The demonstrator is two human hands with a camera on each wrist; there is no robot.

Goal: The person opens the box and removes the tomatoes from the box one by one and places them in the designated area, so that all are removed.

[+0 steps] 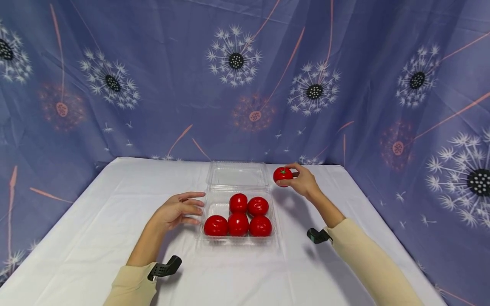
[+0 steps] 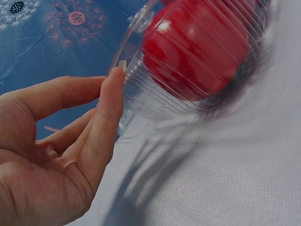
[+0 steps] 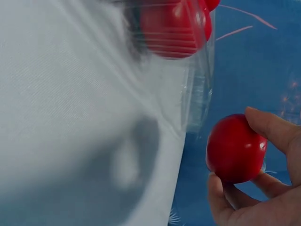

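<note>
A clear plastic clamshell box (image 1: 218, 208) lies unfolded on the table, with several red tomatoes (image 1: 238, 224) in its base. They fill the front row and the back middle and back right; bare plastic shows at back left. My right hand (image 1: 302, 182) pinches another tomato (image 1: 282, 175), green calyx up in the head view, in the air right of the lid. In the right wrist view, thumb and fingers grip this tomato (image 3: 236, 148) from opposite sides. My left hand (image 1: 178, 210) is at the box's left side, fingers loosely extended, fingertips at the rim (image 2: 123, 52); contact is unclear.
The transparent lid (image 1: 238, 175) lies folded back behind the base. White cloth (image 1: 95, 238) covers the table. A blue dandelion-print curtain (image 1: 172, 85) hangs behind and along the sides. Black wrist cameras (image 1: 165, 267) sit on both forearms.
</note>
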